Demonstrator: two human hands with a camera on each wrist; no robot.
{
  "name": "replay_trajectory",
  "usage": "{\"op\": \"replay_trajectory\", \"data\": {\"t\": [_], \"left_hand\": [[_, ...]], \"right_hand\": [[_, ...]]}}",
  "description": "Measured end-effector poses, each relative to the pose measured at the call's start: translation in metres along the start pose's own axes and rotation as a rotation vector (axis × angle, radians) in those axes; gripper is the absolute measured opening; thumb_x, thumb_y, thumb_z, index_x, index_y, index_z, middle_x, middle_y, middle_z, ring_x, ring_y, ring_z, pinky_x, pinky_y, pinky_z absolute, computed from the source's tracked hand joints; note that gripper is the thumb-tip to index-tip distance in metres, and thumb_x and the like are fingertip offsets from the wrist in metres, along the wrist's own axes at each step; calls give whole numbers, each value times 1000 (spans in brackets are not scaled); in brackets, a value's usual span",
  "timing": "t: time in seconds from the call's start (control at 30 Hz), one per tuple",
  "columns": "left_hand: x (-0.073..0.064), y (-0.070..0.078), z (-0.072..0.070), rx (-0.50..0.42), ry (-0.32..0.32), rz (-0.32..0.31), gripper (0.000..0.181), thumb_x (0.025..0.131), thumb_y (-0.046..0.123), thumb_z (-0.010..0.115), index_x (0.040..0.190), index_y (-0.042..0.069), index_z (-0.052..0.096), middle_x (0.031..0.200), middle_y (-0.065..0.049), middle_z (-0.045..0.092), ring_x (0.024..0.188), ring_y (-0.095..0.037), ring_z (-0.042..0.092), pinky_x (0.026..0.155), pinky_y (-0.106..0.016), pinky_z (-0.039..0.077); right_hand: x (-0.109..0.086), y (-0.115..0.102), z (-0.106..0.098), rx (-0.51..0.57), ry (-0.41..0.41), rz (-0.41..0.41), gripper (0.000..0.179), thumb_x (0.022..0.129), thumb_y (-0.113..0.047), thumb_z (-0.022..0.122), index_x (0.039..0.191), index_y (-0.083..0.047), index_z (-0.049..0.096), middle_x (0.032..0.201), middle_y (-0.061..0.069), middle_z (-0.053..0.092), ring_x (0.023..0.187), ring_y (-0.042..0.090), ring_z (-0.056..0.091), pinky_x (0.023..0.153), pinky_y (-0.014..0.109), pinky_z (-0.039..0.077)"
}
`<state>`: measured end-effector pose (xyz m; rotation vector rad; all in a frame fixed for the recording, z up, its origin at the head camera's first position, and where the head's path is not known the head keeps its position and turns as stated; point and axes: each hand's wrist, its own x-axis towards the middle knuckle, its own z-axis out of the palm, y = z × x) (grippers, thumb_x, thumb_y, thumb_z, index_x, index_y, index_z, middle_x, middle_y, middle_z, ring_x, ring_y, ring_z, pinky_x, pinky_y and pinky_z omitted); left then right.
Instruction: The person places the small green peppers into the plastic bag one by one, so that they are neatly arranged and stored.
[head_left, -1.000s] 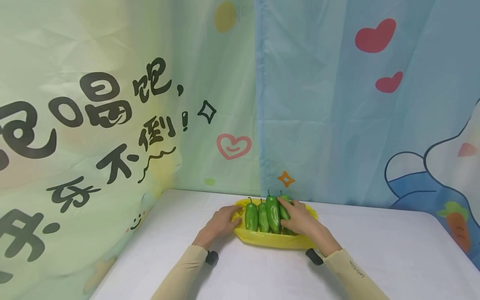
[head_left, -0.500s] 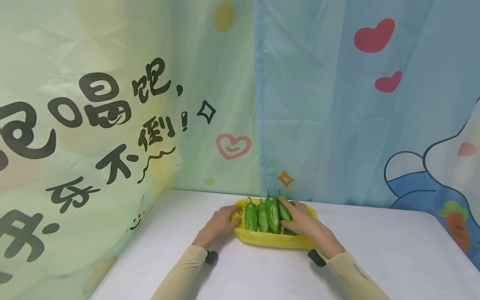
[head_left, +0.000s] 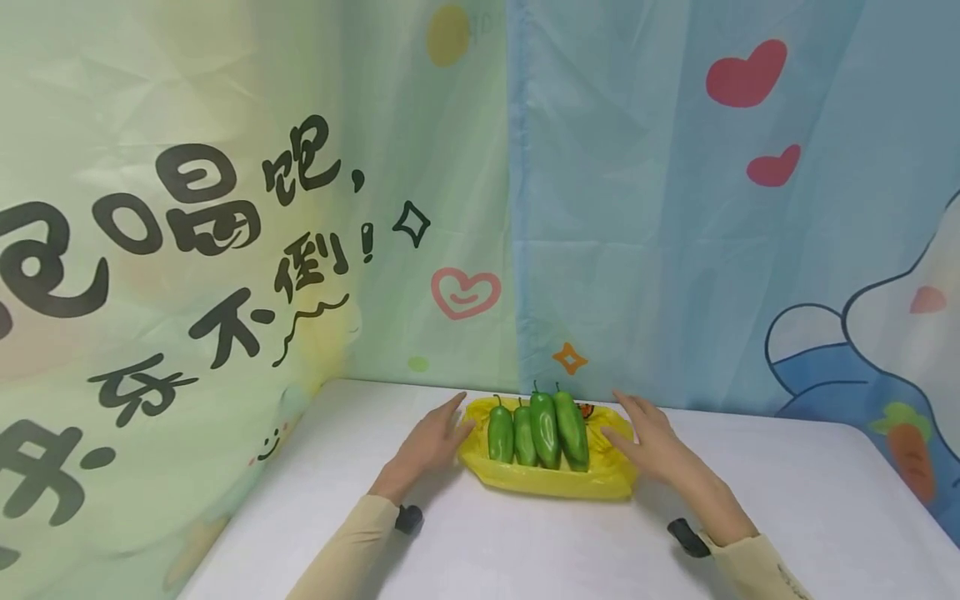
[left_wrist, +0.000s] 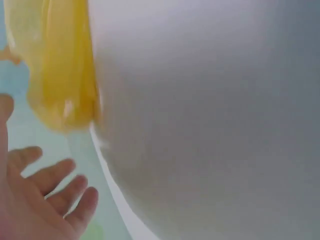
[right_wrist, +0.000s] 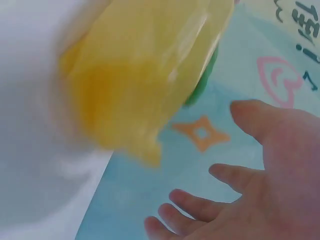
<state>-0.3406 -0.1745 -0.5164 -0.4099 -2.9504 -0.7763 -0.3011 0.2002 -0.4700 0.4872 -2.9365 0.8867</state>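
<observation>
Several green peppers (head_left: 545, 428) stand side by side, stems up, in a shallow container wrapped in a yellow plastic bag (head_left: 551, 482) on the white table. My left hand (head_left: 429, 437) is at the bag's left end, fingers spread, holding nothing. At the right end my right hand (head_left: 660, 442) is also spread, thumb toward the bag and nothing in its grasp. In the left wrist view the yellow bag (left_wrist: 67, 65) shows a gap from the fingers. The right wrist view has the bag (right_wrist: 140, 75) with a green pepper edge (right_wrist: 202, 82) behind it.
The white table (head_left: 525, 550) stretches in front of the bag and to both sides. A printed curtain (head_left: 615, 208) with hearts and cartoon shapes hangs right behind the table's back edge. Another printed sheet (head_left: 187, 350) with black writing lines the left side.
My right hand has let go of the rightmost pepper and moved right, off the peppers. My left hand has drawn slightly left and opened out. The rightmost pepper is now fully visible.
</observation>
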Motion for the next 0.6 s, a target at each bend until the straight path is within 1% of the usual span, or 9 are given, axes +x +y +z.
{"op": "replay_trajectory", "data": {"t": [0.07, 0.13, 0.23, 0.33, 0.4, 0.47, 0.6], "left_hand": [[-4, -5, -8, 30, 42, -29, 62, 105, 50, 43, 157, 16, 36, 157, -14, 44, 144, -37, 43, 119, -54, 36], [-7, -13, -15, 111, 57, -48, 61, 105, 51, 41, 155, 16, 39, 159, -13, 41, 147, -38, 38, 120, -55, 33], [-12, -26, -23, 257, 54, -41, 60, 105, 51, 40, 153, 15, 43, 161, -17, 36, 150, -42, 29, 121, -61, 26], [-17, -37, -30, 355, 70, -15, 62, 103, 52, 44, 153, 15, 43, 163, -20, 31, 152, -44, 22, 121, -64, 20], [-19, -41, -33, 386, 94, -5, 65, 102, 52, 47, 154, 14, 42, 164, -21, 28, 153, -44, 20, 121, -65, 17], [-21, -43, -35, 389, 119, -3, 67, 101, 53, 49, 155, 15, 39, 165, -21, 24, 153, -45, 18, 122, -65, 16], [-21, -42, -37, 380, 120, -16, 70, 101, 54, 48, 157, 16, 35, 167, -20, 19, 154, -44, 15, 122, -65, 13]], "right_hand": [[-7, 13, -7, -40, 22, 22, 75, 103, -45, 51, 157, -1, 24, 156, 41, 20, 140, 64, 18, 109, 80, 21], [-13, 27, -12, -103, 41, 61, 77, 103, -51, 48, 157, -2, 24, 156, 43, 14, 142, 66, 11, 109, 81, 14], [-22, 51, -15, -190, 46, 146, 84, 101, -61, 43, 158, -3, 22, 158, 44, 3, 143, 66, -4, 109, 83, 1], [-29, 72, -18, -231, 39, 221, 91, 99, -69, 38, 158, -3, 18, 157, 44, -6, 142, 65, -16, 105, 84, -11], [-32, 81, -20, -245, 34, 255, 93, 98, -70, 37, 158, -2, 16, 156, 44, -8, 142, 65, -19, 104, 85, -15], [-33, 87, -22, -247, 29, 272, 94, 98, -70, 36, 158, -1, 15, 155, 45, -9, 141, 66, -19, 103, 85, -16], [-35, 90, -25, -245, 20, 293, 95, 98, -70, 37, 157, 1, 14, 154, 46, -9, 141, 66, -17, 103, 86, -15]]}}
